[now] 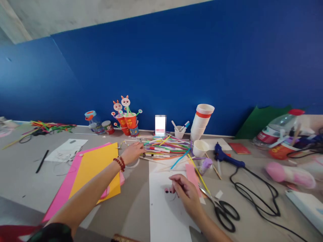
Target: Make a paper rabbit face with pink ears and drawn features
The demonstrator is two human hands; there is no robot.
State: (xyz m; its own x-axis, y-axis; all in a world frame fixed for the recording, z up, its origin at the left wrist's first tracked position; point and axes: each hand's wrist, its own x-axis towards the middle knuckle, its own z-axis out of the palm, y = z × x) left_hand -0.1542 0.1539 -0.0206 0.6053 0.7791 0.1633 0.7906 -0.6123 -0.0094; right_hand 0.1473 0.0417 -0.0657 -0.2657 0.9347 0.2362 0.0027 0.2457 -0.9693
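Note:
My left hand (133, 152), with a red bead bracelet at the wrist, reaches forward to the near edge of a pile of coloured marker pens (165, 148). Its fingers are curled at one pen's end; whether they grip it is unclear. My right hand (185, 193) rests on a white paper sheet (165, 215), fingers pinched together beside small dark and pink drawn marks; anything held there is hidden. A pink paper strip (192, 174) lies just beyond that hand.
Yellow and pink card sheets (93, 168) lie at left. Black scissors (223, 208), a blue glue gun (225, 156) with black cord, stacked paper cups (202, 121), a single white cup (200, 148), red cup bunny crafts (127, 119) and a plastic bottle (277, 129) surround the work area.

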